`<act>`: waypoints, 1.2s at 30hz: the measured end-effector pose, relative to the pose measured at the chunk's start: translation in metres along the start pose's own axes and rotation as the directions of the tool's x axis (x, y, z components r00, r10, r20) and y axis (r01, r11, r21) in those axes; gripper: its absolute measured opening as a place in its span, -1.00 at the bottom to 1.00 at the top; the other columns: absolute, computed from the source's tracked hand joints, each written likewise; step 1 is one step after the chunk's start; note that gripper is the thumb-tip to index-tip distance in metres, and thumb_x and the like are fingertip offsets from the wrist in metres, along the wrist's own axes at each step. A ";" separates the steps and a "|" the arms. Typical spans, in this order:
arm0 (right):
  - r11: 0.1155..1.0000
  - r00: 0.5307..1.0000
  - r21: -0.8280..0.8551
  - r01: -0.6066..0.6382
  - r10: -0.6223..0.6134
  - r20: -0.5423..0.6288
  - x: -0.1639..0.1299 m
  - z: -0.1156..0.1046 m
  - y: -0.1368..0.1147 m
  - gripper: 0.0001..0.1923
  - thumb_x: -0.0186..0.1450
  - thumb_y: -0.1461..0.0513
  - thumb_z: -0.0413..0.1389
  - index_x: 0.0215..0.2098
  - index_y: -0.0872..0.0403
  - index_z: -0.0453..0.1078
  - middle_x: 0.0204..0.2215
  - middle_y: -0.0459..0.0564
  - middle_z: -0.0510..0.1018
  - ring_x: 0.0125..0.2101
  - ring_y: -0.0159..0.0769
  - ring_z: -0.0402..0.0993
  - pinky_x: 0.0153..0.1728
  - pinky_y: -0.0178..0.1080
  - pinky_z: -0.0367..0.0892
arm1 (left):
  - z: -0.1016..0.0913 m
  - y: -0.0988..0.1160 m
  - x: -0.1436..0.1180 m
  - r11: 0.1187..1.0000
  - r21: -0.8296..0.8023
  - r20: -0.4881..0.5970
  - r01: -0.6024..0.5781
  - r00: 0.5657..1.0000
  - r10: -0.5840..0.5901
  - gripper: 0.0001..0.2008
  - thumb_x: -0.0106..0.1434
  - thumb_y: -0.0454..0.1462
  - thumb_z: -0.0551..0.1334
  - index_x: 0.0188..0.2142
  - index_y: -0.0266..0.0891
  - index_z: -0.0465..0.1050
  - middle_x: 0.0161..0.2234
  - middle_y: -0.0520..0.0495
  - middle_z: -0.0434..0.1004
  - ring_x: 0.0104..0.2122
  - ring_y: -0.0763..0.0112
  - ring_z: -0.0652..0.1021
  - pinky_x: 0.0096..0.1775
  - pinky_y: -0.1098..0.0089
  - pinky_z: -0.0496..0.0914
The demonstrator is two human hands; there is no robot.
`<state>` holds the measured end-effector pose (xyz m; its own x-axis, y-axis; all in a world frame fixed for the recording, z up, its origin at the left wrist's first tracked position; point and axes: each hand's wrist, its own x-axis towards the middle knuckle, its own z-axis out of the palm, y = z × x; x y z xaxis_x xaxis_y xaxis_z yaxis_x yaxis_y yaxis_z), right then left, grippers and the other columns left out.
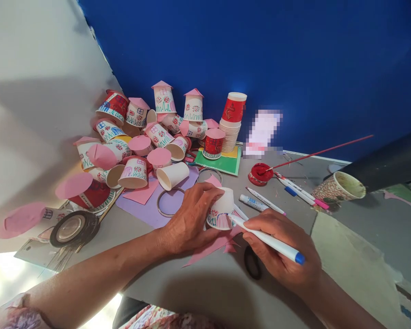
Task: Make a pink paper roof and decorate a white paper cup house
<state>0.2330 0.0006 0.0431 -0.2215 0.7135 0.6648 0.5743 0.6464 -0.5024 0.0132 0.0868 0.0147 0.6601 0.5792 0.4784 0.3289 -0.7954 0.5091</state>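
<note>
Head view. My left hand (192, 219) is wrapped around a small paper cup (222, 208) lying on its side on the table (198, 283), fingers over its top and thumb beneath, mouth of the cup turned toward my right hand. The cup carries coloured drawing near its rim.

My right hand (282, 253) is closed on a white marker (267, 238) with a blue end cap; the tip touches the cup's rim, just at the fingertips of my left hand. The blue cap points away past my right wrist.

Under both hands: scraps of pink paper (212, 246). Just below my right hand, a dark ring-shaped object (252, 262) on the table; cannot tell what it is.

Beyond my left hand: a purple sheet (147, 208) with a plain white cup (173, 175) on its side, then a heap of decorated cups with pink paper roofs (140, 137). Further out, a stack of cups (232, 123) topped by a red one.

Beyond my right hand: loose markers (260, 201), a red paint lid (259, 173) with a thin red brush (322, 151) resting in it, and a stained cup (339, 187) on its side.

Left of my left forearm, a roll of tape (73, 227).
</note>
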 end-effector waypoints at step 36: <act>0.996 0.997 -0.051 -0.068 0.066 -0.047 0.000 -0.003 0.001 -0.92 0.38 0.31 0.19 -0.17 0.01 0.48 -0.44 -0.06 0.64 -0.46 -0.25 0.58 -0.43 -0.23 0.45 | 0.000 0.003 0.003 0.997 -0.071 -0.018 -0.007 1.000 0.005 -0.31 0.26 -0.15 0.44 0.26 -0.08 0.14 0.10 -0.24 0.34 0.13 0.04 0.41 0.09 -0.02 0.44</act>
<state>0.2358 0.0002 0.0446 -0.1460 0.7410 0.6554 0.6271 0.5817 -0.5180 0.0157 0.0864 0.0177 0.6492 0.5782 0.4941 0.2759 -0.7845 0.5554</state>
